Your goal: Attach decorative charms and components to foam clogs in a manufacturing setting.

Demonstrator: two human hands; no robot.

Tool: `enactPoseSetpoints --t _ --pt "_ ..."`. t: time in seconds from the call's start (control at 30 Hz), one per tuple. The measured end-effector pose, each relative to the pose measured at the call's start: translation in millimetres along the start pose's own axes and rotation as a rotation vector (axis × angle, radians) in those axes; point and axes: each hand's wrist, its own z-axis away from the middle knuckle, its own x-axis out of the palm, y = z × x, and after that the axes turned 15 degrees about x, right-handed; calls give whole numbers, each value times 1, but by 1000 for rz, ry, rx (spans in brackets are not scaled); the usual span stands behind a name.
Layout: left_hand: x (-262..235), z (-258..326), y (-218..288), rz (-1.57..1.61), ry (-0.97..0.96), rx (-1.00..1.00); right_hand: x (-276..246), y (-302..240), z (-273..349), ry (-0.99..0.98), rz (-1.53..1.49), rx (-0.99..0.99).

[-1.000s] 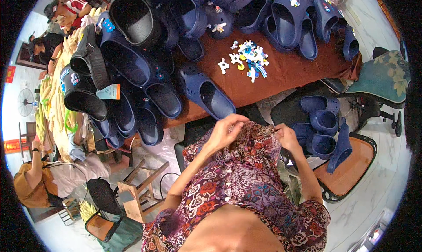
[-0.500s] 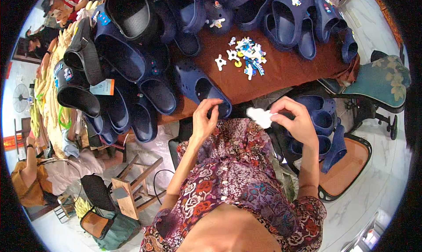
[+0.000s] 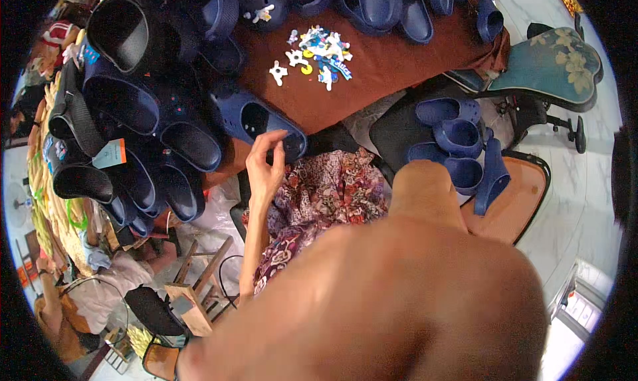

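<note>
A navy clog (image 3: 229, 112) with holes in its toe lies at the table's near edge, its heel toward me. My left hand (image 3: 266, 165) is at its heel, fingers curled over the rim and the thumb below them, closed on it. Small light spots show inside the clog. My right hand (image 3: 405, 274) is raised very close to the camera, large and blurred. Its fingertips and anything in them cannot be made out. Beyond the clog, a pile of small white, blue and yellow shoe charms (image 3: 322, 45) lies on the brown tablecloth (image 3: 379, 82).
Many dark clogs (image 3: 123, 102) crowd the table's left and far sides. At right, several blue clogs (image 3: 458, 138) rest on a black chair seat and by an orange-brown padded seat (image 3: 512, 201). A teal flowered chair (image 3: 548, 68) stands farther right. A wooden stool (image 3: 189, 308) is at lower left.
My right hand, which held a small white piece over my lap, has come up close to the camera; the piece is out of sight. The view has shifted; my left hand stays at the clog.
</note>
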Motion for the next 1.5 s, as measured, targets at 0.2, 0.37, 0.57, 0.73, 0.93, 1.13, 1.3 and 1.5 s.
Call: enactPoseSetpoints --t 0.2,0.37,0.57,0.73,0.93,1.13,1.3,1.5 --pt "-2 1 2 -55 -17 51 10 9 0 20 -58 33" --pt "-2 2 6 -64 -32 15 10 11 4 27 -131 43" --pt "0 -2 4 -88 -37 70 16 24 2 43 -202 77" --pt "1 2 7 -59 -52 24 18 23 -2 36 -243 101" --pt "1 2 4 -70 -48 37 22 20 5 90 -283 120" --pt "3 0 1 -76 -67 43 26 21 11 124 -331 148" --pt "-1 -2 3 -75 -40 50 30 20 8 107 -373 173" --pt "-1 1 5 -58 -33 105 26 3 23 256 -196 168"
